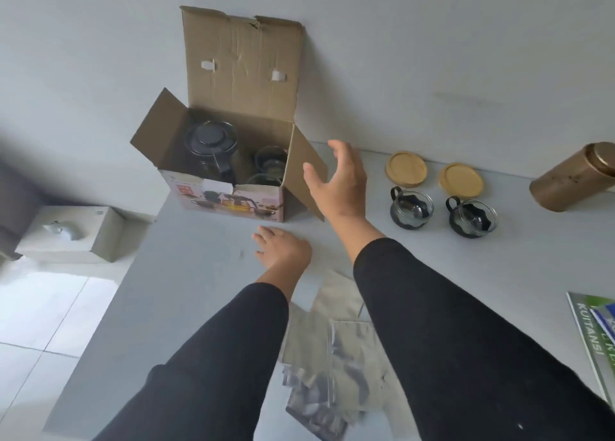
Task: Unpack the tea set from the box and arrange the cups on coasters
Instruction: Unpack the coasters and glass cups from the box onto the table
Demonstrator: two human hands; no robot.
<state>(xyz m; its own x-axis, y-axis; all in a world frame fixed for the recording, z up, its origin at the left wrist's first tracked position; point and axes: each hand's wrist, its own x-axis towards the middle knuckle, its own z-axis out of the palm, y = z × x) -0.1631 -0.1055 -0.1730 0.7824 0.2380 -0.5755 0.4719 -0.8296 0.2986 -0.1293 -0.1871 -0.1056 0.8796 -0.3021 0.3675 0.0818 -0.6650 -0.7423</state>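
An open cardboard box [229,204] stands at the back of the grey table, flaps up. Inside it sit a glass teapot with a dark lid [211,147] and glass cups [271,164]. To the right, two glass cups with black holders [411,209] [472,219] stand on the table in front of two round wooden coasters [406,168] [460,179], not on them. My right hand [336,181] hovers open beside the box's right flap, holding nothing. My left hand [283,249] rests flat on the table in front of the box.
A bronze cylindrical canister [572,177] lies at the far right. Crumpled clear plastic wrappers [329,357] lie near the table's front. A green booklet [595,337] sits at the right edge. A white box [73,234] stands on the floor to the left.
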